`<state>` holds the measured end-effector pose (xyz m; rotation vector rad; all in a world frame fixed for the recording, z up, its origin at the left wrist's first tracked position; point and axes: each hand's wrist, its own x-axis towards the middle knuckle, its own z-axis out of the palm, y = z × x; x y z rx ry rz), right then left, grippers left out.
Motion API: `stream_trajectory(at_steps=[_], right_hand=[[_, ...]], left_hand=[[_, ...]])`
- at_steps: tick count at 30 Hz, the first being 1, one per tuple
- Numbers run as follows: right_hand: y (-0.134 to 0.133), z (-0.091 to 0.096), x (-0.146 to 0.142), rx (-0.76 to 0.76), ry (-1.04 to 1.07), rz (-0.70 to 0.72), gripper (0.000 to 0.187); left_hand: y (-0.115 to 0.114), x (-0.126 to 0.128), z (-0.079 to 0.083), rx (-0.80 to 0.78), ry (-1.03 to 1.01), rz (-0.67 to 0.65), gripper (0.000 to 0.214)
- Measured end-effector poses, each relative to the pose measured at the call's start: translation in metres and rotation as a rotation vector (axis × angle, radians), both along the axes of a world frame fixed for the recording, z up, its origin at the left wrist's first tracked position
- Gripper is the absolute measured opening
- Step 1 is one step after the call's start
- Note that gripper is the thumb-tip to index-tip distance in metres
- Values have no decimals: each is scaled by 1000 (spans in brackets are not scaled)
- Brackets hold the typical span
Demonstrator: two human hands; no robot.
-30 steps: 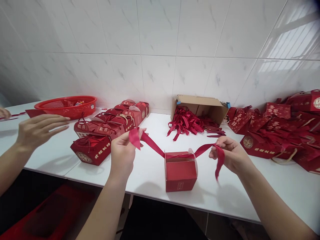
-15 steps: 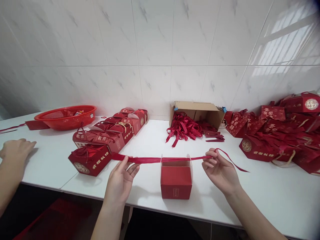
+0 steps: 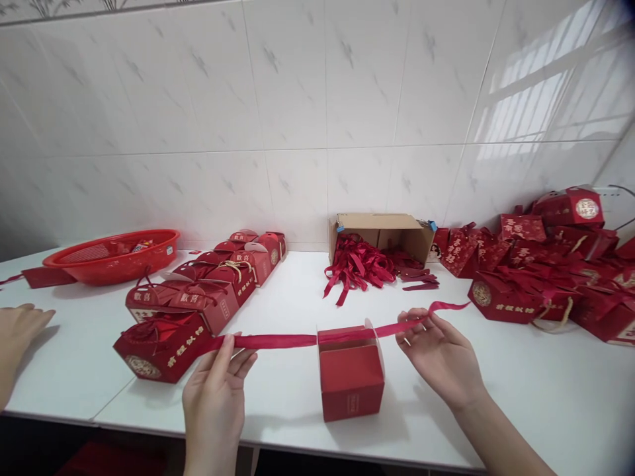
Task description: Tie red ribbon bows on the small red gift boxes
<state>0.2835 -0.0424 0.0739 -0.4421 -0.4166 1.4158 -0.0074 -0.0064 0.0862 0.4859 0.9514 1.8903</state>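
Observation:
A small red gift box (image 3: pixel 352 378) stands upright on the white table in front of me, its pale-edged side flaps raised. Through the top of it runs a dark red ribbon (image 3: pixel 278 341), stretched out to both sides. My left hand (image 3: pixel 218 383) pinches the ribbon left of the box, between thumb and fingers. To the right of the box, my right hand (image 3: pixel 441 354) pinches the other stretch, and a loose tail curls beyond the fingers. Neither hand touches the box. Close to my left hand sits a finished-looking red box (image 3: pixel 161 347) with gold characters.
Red boxes (image 3: pixel 218 284) form a row at left, beside a red plastic basket (image 3: pixel 114 261). A cardboard box (image 3: pixel 407 241) on its side spills red ribbons (image 3: pixel 360 264). More red boxes (image 3: pixel 526 297) pile up at right. Another person's hand (image 3: pixel 22 330) rests at the left edge.
My left hand has moved left and slightly down, drawing the ribbon farther that way. The right-hand tail looks shorter. The view has shifted a little, and the box appears slightly turned.

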Motion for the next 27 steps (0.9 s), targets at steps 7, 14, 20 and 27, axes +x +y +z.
stream_trajectory(at_steps=[7,14,20,27], right_hand=[[8,24,6,76,-278,-77,12],[22,77,5,241,-759,-24,12],[29,103,-8,306,-917,-132,22],[33,106,-15,375,-833,-315,14]], left_hand=[[8,7,30,204,220,35,21],[28,32,81,389,389,-230,19],[30,60,102,455,398,-346,13],[26,70,105,524,465,-340,13]])
